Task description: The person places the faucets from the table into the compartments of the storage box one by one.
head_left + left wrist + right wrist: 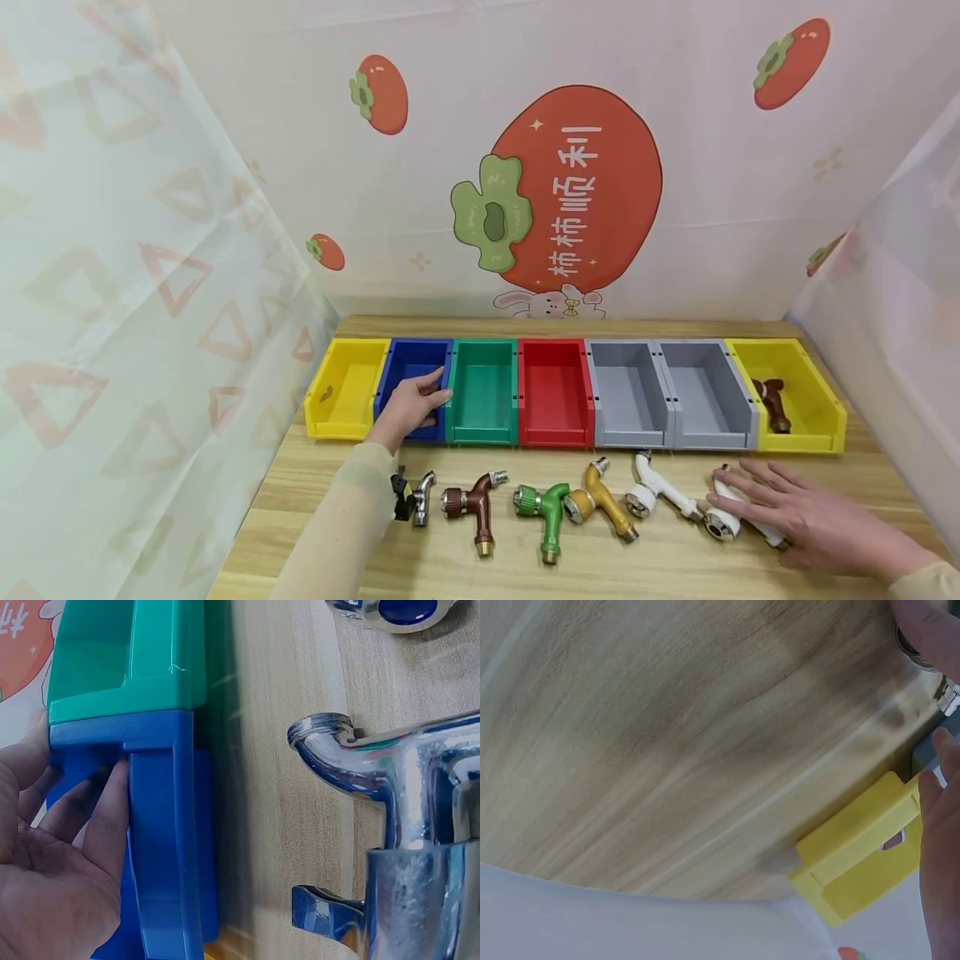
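My left hand is at the blue bin. It pinches the side wall beside the green bin, thumb at the top edge and fingers inside, as the left wrist view shows. Just in front of that bin lies a chrome faucet, partly covered by my left sleeve in the head view. Over a white faucet at the right end of the row is my right hand, its fingers spread and fairly straight. That faucet's middle is hidden beneath the fingers.
Between the hands lie a brown faucet, a green one, a yellow one and another white faucet. Behind them stand a red bin, two grey bins and yellow end bins; the right yellow bin contains a brown faucet.
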Tool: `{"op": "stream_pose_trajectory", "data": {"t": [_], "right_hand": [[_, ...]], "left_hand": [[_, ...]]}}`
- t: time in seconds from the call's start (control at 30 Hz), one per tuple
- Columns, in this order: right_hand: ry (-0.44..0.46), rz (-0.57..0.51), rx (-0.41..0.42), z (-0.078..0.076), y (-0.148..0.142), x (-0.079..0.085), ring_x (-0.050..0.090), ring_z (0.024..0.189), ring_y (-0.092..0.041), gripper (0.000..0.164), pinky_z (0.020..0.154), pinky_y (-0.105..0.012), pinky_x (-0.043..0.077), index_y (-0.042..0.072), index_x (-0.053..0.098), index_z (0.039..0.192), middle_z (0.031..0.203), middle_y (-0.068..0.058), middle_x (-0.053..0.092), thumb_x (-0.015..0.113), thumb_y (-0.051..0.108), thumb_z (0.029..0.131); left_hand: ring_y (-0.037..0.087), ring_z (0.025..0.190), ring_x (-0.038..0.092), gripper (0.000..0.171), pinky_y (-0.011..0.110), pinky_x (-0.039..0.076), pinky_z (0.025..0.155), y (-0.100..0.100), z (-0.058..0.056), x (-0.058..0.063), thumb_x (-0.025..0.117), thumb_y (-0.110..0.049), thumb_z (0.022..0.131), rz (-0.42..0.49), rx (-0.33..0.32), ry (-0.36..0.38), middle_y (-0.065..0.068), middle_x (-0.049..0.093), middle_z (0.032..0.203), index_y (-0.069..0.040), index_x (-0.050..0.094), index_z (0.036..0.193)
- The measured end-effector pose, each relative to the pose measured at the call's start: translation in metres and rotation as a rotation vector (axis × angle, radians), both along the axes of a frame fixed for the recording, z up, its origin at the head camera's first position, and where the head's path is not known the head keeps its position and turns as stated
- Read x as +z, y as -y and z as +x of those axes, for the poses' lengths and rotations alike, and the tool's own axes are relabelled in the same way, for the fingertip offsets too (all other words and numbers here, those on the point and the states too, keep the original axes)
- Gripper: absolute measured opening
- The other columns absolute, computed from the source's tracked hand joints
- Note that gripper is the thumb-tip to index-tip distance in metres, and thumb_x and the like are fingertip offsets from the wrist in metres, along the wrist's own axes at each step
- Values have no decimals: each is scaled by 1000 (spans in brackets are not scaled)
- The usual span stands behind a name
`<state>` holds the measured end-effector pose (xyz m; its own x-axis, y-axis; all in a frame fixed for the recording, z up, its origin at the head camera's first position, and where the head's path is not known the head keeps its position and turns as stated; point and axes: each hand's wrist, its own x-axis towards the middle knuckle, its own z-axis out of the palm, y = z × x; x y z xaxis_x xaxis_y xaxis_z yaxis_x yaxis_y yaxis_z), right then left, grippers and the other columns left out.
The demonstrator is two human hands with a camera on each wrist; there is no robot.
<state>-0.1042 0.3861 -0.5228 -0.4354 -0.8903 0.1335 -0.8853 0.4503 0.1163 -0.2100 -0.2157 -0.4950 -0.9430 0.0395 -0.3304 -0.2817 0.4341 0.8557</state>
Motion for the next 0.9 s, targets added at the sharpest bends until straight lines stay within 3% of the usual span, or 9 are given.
{"op": "stream_pose_trajectory", "data": {"t": [0.3, 0.63, 0.9], "right_hand": [[-1, -22, -61, 5, 0, -3, -11, 157, -12, 119, 123, -23, -14, 24, 50, 153, 153, -17, 49, 89, 20, 41], [9, -12, -54, 6, 2, -4, -10, 157, -12, 121, 124, -30, -16, 21, 47, 155, 149, -18, 54, 89, 18, 42], [56, -65, -109, 8, 7, -8, -8, 158, -12, 121, 122, -19, -11, 19, 47, 155, 147, -9, 57, 91, 27, 43]], "left_hand": [[32, 134, 56, 62, 48, 56, 98, 0, 0, 1, 67, -33, 101, -1, 2, 4, 11, 47, 157, -35, 41, 157], [32, 134, 56, 61, 48, 56, 99, 0, 1, 0, 66, -33, 101, 0, -4, -1, 10, 47, 157, -37, 40, 157], [32, 135, 55, 61, 49, 55, 99, 0, 2, 0, 66, -33, 101, 4, -4, -2, 10, 47, 157, -36, 40, 157]]}}
